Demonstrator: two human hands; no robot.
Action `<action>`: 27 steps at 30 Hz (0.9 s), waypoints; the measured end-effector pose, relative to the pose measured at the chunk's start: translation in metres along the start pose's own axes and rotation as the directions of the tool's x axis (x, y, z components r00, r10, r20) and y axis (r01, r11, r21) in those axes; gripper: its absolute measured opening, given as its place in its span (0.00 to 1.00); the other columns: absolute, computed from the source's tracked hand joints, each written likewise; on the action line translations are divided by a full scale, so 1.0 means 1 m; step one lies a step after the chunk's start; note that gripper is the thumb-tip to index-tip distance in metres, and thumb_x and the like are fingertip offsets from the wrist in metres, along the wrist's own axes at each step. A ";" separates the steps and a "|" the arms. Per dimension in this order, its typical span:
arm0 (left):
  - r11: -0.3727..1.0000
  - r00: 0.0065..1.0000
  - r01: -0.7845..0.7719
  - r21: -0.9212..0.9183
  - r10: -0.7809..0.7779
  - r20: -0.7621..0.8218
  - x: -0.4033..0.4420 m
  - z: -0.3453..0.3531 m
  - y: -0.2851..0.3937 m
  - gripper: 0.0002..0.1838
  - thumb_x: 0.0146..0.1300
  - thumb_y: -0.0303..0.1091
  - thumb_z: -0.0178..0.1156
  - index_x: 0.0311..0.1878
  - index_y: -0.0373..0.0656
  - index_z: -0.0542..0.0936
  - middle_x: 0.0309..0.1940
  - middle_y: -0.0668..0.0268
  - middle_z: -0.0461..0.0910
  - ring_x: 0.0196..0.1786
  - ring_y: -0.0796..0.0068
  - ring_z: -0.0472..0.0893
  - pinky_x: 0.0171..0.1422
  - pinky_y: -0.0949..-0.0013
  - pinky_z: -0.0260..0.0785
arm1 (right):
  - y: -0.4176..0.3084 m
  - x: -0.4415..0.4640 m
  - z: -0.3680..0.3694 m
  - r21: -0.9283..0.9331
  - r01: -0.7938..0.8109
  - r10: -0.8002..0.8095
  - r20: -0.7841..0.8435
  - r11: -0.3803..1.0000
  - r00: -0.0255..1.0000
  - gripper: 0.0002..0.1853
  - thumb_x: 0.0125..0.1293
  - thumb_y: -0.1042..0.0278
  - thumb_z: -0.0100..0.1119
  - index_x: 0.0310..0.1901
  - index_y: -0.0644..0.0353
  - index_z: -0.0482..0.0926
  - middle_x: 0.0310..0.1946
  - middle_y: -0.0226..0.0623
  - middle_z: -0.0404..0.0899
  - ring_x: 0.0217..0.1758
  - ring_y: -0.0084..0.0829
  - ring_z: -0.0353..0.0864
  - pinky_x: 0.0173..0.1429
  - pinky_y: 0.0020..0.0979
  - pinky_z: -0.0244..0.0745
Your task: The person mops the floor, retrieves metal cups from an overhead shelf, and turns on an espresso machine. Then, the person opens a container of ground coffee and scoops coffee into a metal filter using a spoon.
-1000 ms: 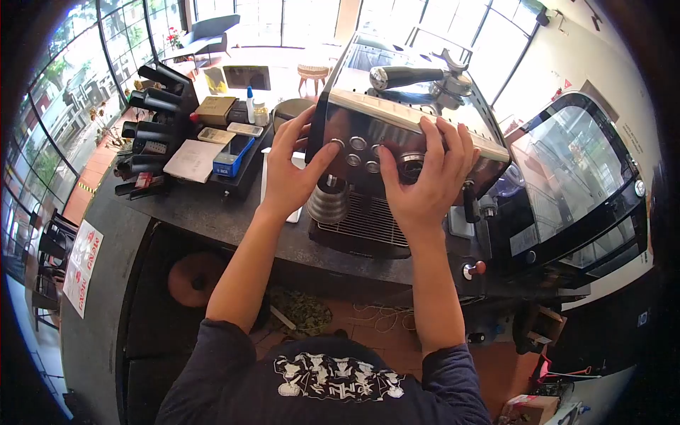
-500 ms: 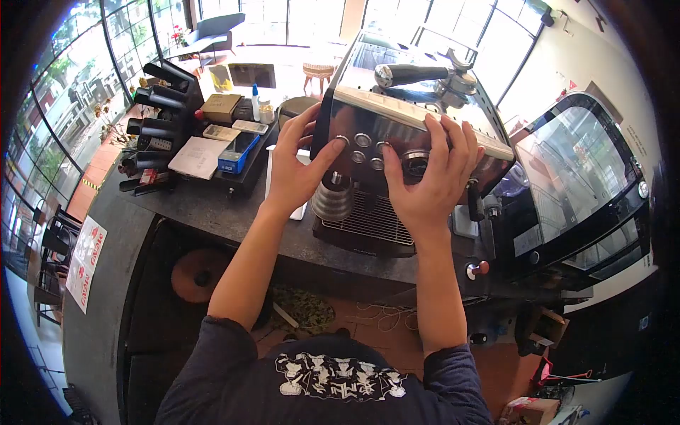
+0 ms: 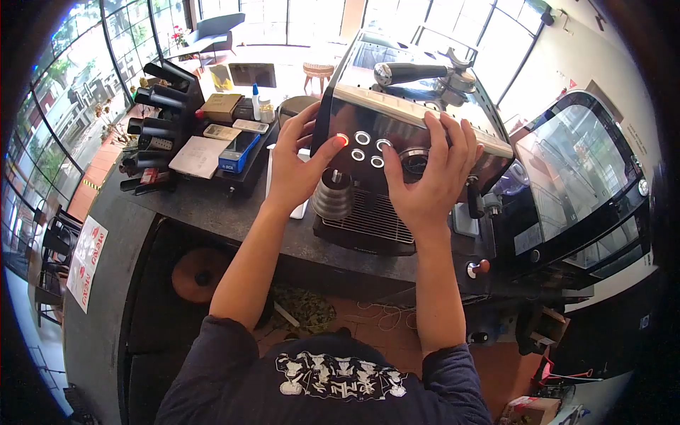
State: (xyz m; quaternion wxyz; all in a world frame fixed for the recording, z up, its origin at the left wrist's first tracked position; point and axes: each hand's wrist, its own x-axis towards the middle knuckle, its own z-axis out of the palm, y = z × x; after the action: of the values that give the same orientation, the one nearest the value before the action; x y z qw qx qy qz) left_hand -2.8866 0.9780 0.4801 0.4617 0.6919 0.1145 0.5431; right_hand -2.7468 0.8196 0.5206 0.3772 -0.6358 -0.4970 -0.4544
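Observation:
An espresso machine [image 3: 418, 113] stands on the counter, with several round buttons on its dark front panel. My left hand [image 3: 301, 163] is at the panel's left end, fingers spread round the edge and thumb on the leftmost button [image 3: 341, 140], which glows red. The other buttons are lit white. My right hand [image 3: 435, 170] rests open on the panel beside the round gauge [image 3: 413, 163], its thumb touching a button and its fingertips at the top edge. Below the panel, a metal kettle [image 3: 333, 198] sits at the left of the drip tray [image 3: 375, 221]. A portafilter [image 3: 418, 74] lies on top.
Cup and lid holders [image 3: 159, 127], a notepad [image 3: 195, 156] and a blue card reader [image 3: 239, 152] occupy the left counter. At the right stands a glass display case [image 3: 567, 177]. A tamper with a wooden handle [image 3: 479, 268] is near the counter's front edge.
The button under my left thumb has turned red, and the other panel buttons have lit up white. Both hands have stayed in nearly the same place on the machine.

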 end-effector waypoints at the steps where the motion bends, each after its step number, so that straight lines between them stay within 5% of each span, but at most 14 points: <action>1: 1.000 1.000 0.006 -0.010 -0.006 0.001 0.000 0.000 -0.001 0.36 0.65 0.40 0.74 0.72 0.38 0.73 0.62 0.57 0.75 0.64 0.63 0.80 0.67 0.62 0.74 | 0.000 0.000 0.000 0.001 0.001 -0.001 -0.002 1.000 1.000 0.35 0.64 0.46 0.71 0.68 0.55 0.73 0.66 0.43 0.68 0.78 0.52 0.59 0.81 0.62 0.45; 27: 0.997 0.998 0.049 -0.065 -0.051 -0.034 -0.005 0.005 -0.007 0.36 0.65 0.41 0.75 0.71 0.37 0.73 0.63 0.58 0.74 0.64 0.65 0.79 0.67 0.62 0.74 | 0.000 -0.001 0.000 0.012 -0.011 0.011 0.007 1.000 1.000 0.34 0.64 0.49 0.70 0.68 0.54 0.73 0.67 0.42 0.68 0.79 0.51 0.57 0.82 0.61 0.45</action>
State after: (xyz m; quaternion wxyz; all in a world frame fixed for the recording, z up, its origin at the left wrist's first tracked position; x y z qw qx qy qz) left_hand -2.8820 0.9764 0.4718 0.4949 0.6639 0.1224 0.5471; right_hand -2.7464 0.8193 0.5194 0.3819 -0.6378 -0.4974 -0.4472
